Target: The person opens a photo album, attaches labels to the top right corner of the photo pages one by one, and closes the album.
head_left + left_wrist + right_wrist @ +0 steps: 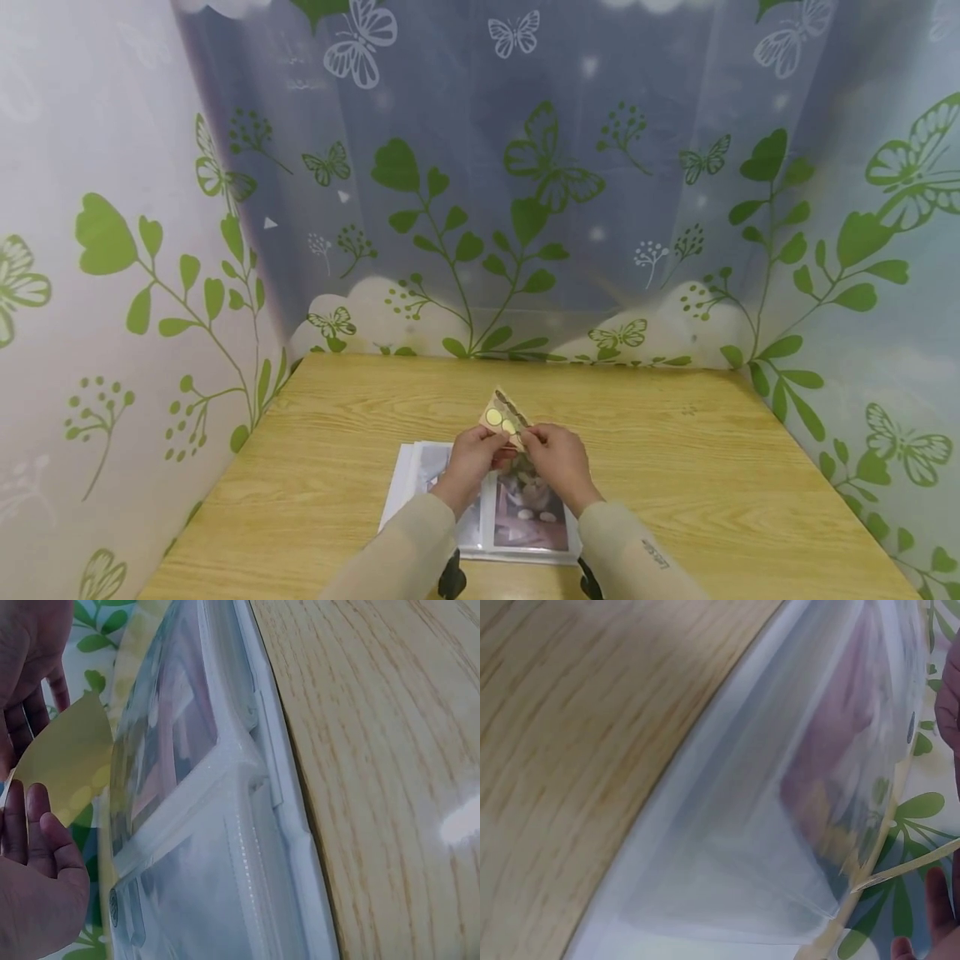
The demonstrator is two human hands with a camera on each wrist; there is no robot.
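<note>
Both hands hold one small tan paper card, printed with pale yellow rounds and a dark strip, above an open photo album. The left hand pinches its lower left part between thumb and fingers. On the opposite side, the right hand pinches the lower right edge. The left wrist view shows the plain yellowish back of the card, bent slightly. Seen from the right wrist, the card appears nearly edge-on. Clear sleeves with photos fill the album; the hands and forearms cover part of its pages.
The album lies on a wood-grain table near its front edge. Curtains with green leaves and butterflies enclose the back and both sides. Two dark objects show under the forearms, too little visible to name.
</note>
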